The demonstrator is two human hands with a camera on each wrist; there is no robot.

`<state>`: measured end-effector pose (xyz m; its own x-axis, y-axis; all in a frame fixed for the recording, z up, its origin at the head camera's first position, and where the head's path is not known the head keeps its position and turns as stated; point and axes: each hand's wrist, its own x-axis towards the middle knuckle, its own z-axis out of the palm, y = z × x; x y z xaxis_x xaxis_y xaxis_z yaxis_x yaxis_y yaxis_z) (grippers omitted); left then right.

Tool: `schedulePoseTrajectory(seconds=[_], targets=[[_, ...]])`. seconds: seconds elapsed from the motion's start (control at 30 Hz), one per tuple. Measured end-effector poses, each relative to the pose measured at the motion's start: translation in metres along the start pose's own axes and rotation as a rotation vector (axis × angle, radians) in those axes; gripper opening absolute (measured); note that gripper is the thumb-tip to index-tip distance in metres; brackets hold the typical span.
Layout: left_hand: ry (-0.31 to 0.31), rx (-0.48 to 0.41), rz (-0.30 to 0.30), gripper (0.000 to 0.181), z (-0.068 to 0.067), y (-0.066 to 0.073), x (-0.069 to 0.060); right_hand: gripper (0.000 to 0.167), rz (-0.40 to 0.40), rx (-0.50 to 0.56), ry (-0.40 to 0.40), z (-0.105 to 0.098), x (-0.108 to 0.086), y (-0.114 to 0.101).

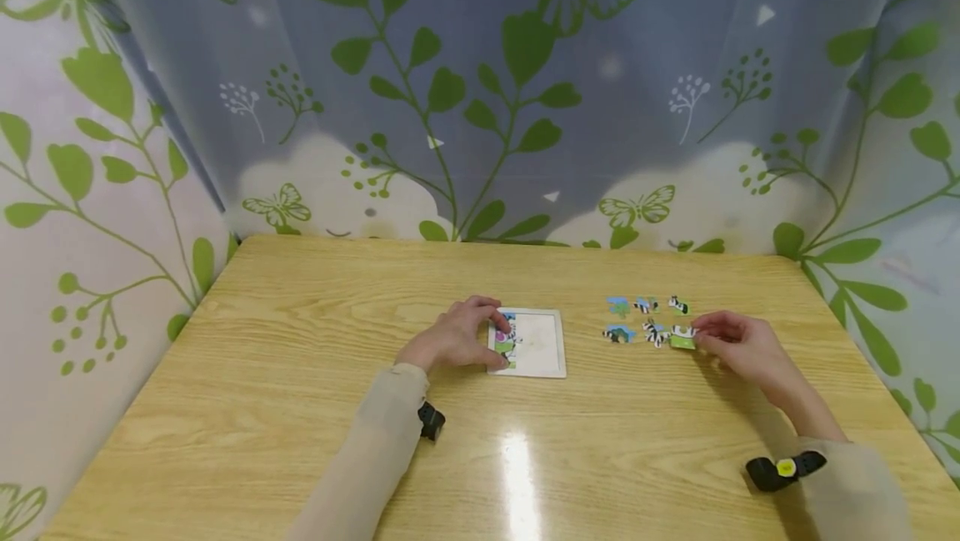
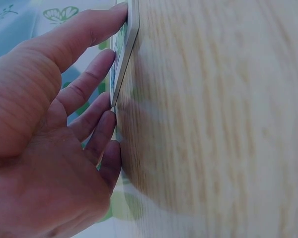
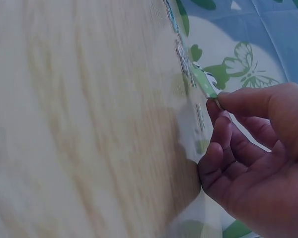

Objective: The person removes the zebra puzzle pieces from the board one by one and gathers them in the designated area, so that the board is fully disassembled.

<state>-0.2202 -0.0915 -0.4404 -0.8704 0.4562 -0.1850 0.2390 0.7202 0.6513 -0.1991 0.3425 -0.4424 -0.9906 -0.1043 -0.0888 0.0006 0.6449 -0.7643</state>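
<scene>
A square white puzzle tray (image 1: 540, 345) lies on the table, with colourful pieces filling its left side. My left hand (image 1: 459, 338) rests at the tray's left part, thumb and fingertips touching it; in the left wrist view the hand (image 2: 54, 124) has its fingers extended along the tray's edge (image 2: 125, 59). My right hand (image 1: 742, 349) pinches a green and white puzzle piece (image 1: 682, 338) between thumb and finger. In the right wrist view that piece (image 3: 204, 82) is tilted up in the right hand (image 3: 263, 153). Beside it lies a black-and-white piece (image 1: 655, 334).
More loose pieces lie right of the tray: a blue-edged one (image 1: 618, 334), a green and blue one (image 1: 618, 306) and a panda-like one (image 1: 678, 305) among them. A patterned curtain (image 1: 480, 107) stands behind the wooden table (image 1: 300, 341).
</scene>
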Motion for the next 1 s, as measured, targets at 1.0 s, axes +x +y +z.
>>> schedulePoseTrajectory(seconds=[1.0], targets=[[-0.012, -0.07, 0.055, 0.045, -0.01, -0.013, 0.002, 0.034, -0.084, -0.155, 0.072, 0.016, 0.001, -0.025]])
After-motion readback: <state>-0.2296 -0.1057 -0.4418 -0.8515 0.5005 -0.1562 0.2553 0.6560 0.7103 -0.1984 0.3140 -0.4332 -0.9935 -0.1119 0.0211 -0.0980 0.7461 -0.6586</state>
